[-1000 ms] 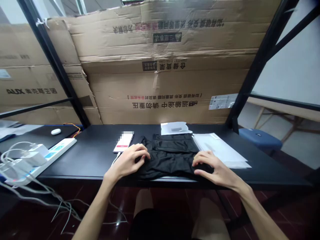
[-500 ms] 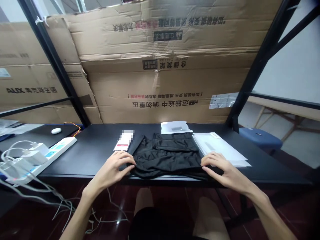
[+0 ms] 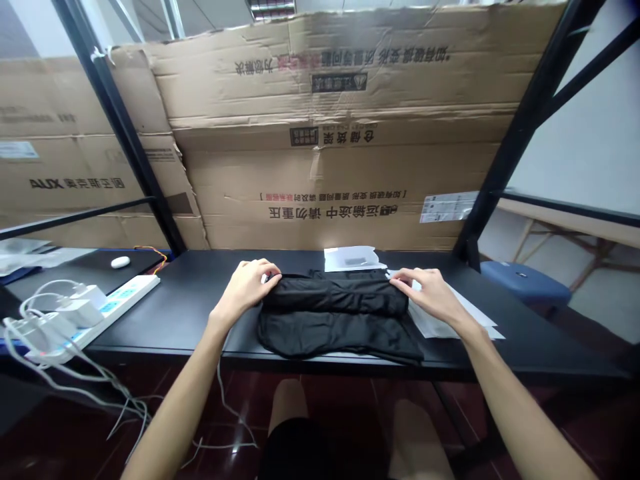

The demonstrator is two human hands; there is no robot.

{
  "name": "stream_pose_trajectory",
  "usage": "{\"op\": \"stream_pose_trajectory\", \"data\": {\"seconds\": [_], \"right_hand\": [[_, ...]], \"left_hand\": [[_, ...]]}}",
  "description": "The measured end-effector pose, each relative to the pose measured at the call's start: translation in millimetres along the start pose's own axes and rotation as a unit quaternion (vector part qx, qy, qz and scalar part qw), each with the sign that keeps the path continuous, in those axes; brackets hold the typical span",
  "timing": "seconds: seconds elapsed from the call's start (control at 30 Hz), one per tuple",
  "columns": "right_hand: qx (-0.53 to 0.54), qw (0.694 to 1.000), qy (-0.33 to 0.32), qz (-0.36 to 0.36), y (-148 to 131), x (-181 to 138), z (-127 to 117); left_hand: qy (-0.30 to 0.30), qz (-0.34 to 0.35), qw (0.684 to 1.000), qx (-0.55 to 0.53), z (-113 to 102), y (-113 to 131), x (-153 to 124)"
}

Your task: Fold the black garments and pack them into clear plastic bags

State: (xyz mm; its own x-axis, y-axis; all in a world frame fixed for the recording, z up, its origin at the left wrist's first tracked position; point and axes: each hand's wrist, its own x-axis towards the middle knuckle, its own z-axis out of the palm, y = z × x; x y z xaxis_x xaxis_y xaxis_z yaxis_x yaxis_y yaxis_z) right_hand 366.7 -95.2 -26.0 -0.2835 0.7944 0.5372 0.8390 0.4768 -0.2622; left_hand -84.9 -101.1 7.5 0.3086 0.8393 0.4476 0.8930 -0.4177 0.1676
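A black cloth garment [image 3: 340, 330] lies on the dark table in front of me, its far part folded over in a band across the back. My left hand [image 3: 253, 283] pinches the far left corner of this fold between thumb and fingers. At the far right corner, my right hand [image 3: 425, 291] has the same kind of pinch on the fabric. Which kind of garment it is, I cannot tell. The phone is hidden behind my left hand, apart from a small white bit.
White plastic bags [image 3: 460, 307] lie to the right, partly under my right hand, and a smaller clear bag [image 3: 353, 258] lies behind the cloth. A power strip [image 3: 125, 297] with several chargers and cables is at left. Cardboard [image 3: 320, 167] stands along the back.
Both hands have moved from the garment's near edge to its far side, carrying fabric with them. The cloth now lies in a folded band at the back, and my left hand covers the phone.
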Motion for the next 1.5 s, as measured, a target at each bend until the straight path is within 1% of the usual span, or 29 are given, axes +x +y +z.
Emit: {"op": "stream_pose_trajectory", "data": {"seconds": [0.13,0.23,0.37,0.47,0.57,0.67,0.77,0.87,0.97,1.0,1.07,1.13,1.2,1.27,1.4,1.5], "right_hand": [[-0.047,0.998,-0.029,0.004,10,16,11],[-0.072,0.996,-0.044,0.015,12,22,17],[-0.072,0.996,-0.051,0.019,8,19,23],[-0.072,0.996,-0.052,0.011,5,16,26],[-0.066,0.997,-0.045,0.016,2,16,26],[-0.049,0.998,-0.006,0.026,-6,19,23],[-0.038,0.999,0.03,0.02,-27,21,21],[-0.029,0.999,0.019,0.009,-64,20,25],[-0.023,0.998,-0.054,-0.001,-107,16,37],[-0.023,0.997,-0.078,0.0,-121,15,43],[-0.023,0.992,-0.12,0.003,-145,15,54],[-0.021,0.989,-0.148,0.014,-163,17,68],[-0.025,0.987,-0.159,0.028,-173,20,82],[-0.032,0.985,-0.165,0.036,-179,21,96],[-0.041,0.985,-0.163,0.037,-181,18,117],[-0.037,0.988,-0.146,0.034,-180,14,123]], "left_hand": [[-0.047,-0.006,0.998,0.049,2,2,28],[-0.071,-0.012,0.994,0.078,13,2,38],[-0.072,-0.015,0.992,0.101,32,0,38],[-0.068,-0.016,0.991,0.111,41,-1,36],[-0.062,-0.02,0.991,0.119,41,0,35],[-0.056,-0.019,0.991,0.122,36,5,36],[-0.013,-0.03,0.993,0.116,27,16,32],[0.027,-0.074,0.993,0.082,17,37,18],[0.033,-0.134,0.99,0.003,9,61,-6],[0.035,-0.164,0.986,-0.019,9,68,-16],[0.016,-0.222,0.974,-0.044,10,80,-33],[-0.015,-0.25,0.967,-0.05,16,87,-46],[-0.042,-0.265,0.962,-0.043,23,91,-53],[-0.052,-0.281,0.958,-0.035,30,91,-54],[-0.045,-0.291,0.954,-0.049,39,85,-49],[-0.033,-0.296,0.952,-0.066,41,81,-45]]}}
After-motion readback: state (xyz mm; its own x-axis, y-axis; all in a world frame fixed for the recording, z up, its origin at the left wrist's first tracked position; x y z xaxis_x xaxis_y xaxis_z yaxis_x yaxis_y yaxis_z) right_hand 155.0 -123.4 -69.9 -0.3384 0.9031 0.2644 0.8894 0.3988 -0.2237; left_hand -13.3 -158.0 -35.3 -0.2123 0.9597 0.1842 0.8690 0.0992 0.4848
